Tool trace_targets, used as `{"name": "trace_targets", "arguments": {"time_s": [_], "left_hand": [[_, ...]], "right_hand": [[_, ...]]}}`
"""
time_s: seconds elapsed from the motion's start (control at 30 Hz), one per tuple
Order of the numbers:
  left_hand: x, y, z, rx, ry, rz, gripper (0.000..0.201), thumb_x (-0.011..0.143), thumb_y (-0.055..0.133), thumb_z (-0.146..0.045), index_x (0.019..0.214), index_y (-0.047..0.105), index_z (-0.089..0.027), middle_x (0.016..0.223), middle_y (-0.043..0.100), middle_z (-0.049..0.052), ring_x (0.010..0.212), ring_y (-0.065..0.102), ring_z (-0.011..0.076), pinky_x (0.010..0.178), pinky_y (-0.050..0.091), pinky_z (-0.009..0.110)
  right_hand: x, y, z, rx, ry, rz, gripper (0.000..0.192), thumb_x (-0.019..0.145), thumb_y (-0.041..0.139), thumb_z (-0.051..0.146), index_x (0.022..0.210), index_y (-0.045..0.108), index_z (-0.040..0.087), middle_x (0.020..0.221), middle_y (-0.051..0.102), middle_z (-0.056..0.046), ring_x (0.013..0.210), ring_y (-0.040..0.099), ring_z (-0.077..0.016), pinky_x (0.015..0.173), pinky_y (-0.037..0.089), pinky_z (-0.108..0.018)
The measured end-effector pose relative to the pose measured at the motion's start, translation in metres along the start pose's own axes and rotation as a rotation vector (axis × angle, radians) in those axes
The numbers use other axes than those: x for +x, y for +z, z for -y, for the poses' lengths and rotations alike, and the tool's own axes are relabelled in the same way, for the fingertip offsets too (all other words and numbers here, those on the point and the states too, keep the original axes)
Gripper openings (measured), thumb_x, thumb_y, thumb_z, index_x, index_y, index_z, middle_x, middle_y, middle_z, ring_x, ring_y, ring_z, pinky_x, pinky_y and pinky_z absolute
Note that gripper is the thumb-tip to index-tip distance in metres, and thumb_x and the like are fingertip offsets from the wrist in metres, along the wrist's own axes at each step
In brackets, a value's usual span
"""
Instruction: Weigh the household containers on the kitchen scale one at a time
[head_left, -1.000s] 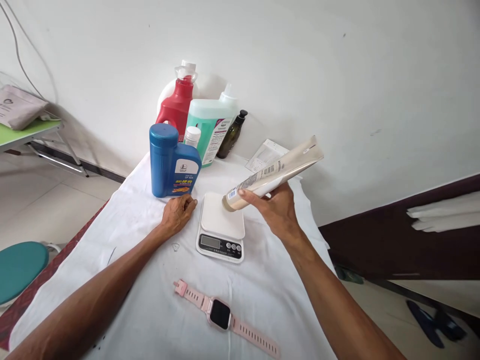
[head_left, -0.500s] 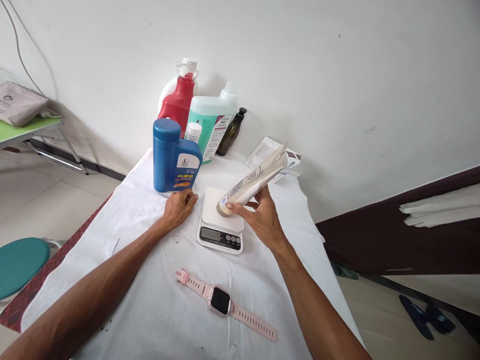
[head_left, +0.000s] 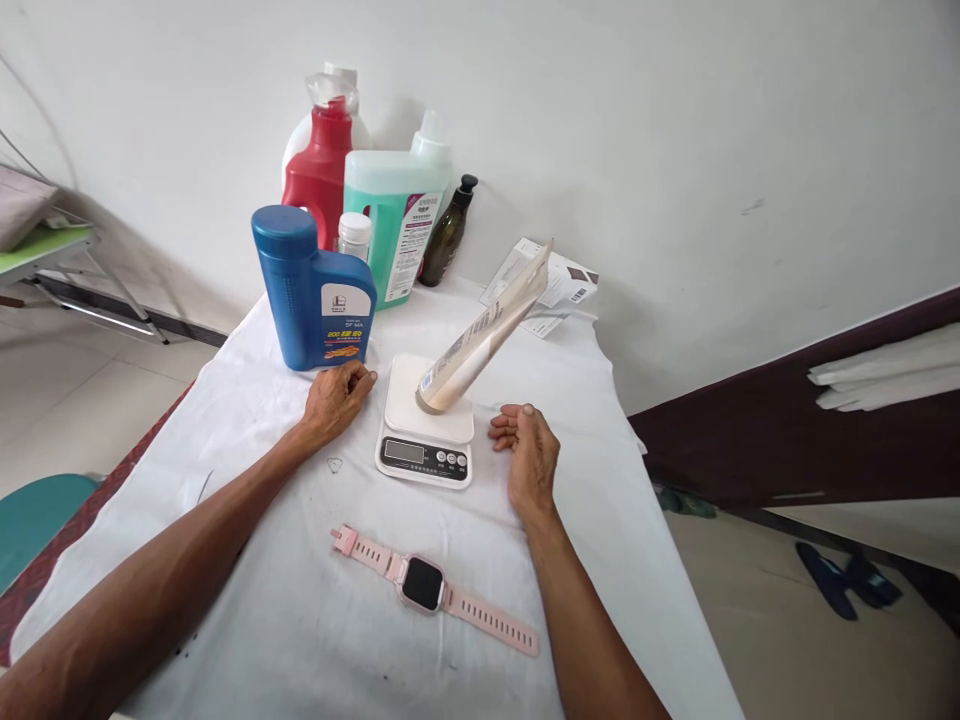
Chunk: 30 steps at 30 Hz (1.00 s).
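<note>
Letting go, my right hand [head_left: 526,452] now rests loosely curled right of the scale [head_left: 426,432]; the tube [head_left: 482,337] stands cap-down there, seemingly unsupported. Left hand [head_left: 335,397] curled, empty.

A scale [head_left: 425,440] sat at the centre of the white-clothed table [head_left: 300,620]. A beige tube [head_left: 484,335] stood cap-down on its platform, leaning toward 2 o'clock, with no hand on it. The right hand [head_left: 527,455] rested on the cloth just beside the scale at 3 o'clock, fingers loosely curled and empty. The left hand [head_left: 335,398] lay at 10 o'clock of the scale, fingertips near a blue jug [head_left: 311,290]. Behind the jug stood a red bottle [head_left: 319,170], a green jug [head_left: 390,230] and a dark bottle [head_left: 448,235]. A pink watch [head_left: 424,585] lay at 6 o'clock.
</note>
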<state>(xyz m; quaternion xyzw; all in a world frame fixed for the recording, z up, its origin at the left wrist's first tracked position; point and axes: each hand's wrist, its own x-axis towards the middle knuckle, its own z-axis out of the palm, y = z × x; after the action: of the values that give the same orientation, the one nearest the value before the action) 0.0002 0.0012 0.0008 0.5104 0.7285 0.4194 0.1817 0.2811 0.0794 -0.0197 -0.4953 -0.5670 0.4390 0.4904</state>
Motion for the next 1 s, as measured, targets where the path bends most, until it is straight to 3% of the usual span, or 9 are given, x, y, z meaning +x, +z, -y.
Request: {"name": "trace_targets", "arguments": {"time_s": [0.4, 0.73, 1.0], "left_hand": [[0.0007, 0.0007, 0.0003, 0.013, 0.023, -0.002, 0.035, 0.091, 0.049, -0.045, 0.065, 0.043, -0.022, 0.06, 0.043, -0.003, 0.059, 0.037, 0.0128, 0.061, 0.027, 0.031], [0.0, -0.0003, -0.0021, 0.006, 0.018, -0.003, 0.034, 0.09, 0.05, -0.045, 0.066, 0.046, -0.021, 0.059, 0.044, -0.003, 0.057, 0.038, 0.0126, 0.061, 0.028, 0.031], [0.0006, 0.0007, -0.0001, 0.019, 0.015, -0.002, 0.034, 0.089, 0.05, -0.046, 0.067, 0.048, -0.021, 0.059, 0.045, -0.003, 0.056, 0.039, 0.0127, 0.06, 0.028, 0.031]], "right_hand": [[-0.0011, 0.0006, 0.0012, -0.049, -0.016, 0.024, 0.05, 0.097, 0.057, 0.069, 0.09, 0.069, 0.021, 0.076, 0.068, -0.001, 0.066, 0.061, -0.0162, 0.061, 0.048, -0.03], [-0.0014, 0.0007, 0.003, -0.102, -0.006, 0.04, 0.033, 0.096, 0.062, 0.053, 0.088, 0.069, 0.022, 0.078, 0.068, 0.0, 0.068, 0.061, -0.0156, 0.062, 0.047, -0.029], [-0.0018, -0.0009, 0.0026, -0.136, 0.006, 0.05, 0.034, 0.092, 0.067, 0.056, 0.091, 0.068, 0.022, 0.078, 0.07, -0.001, 0.07, 0.065, -0.0169, 0.064, 0.049, -0.029]]}}
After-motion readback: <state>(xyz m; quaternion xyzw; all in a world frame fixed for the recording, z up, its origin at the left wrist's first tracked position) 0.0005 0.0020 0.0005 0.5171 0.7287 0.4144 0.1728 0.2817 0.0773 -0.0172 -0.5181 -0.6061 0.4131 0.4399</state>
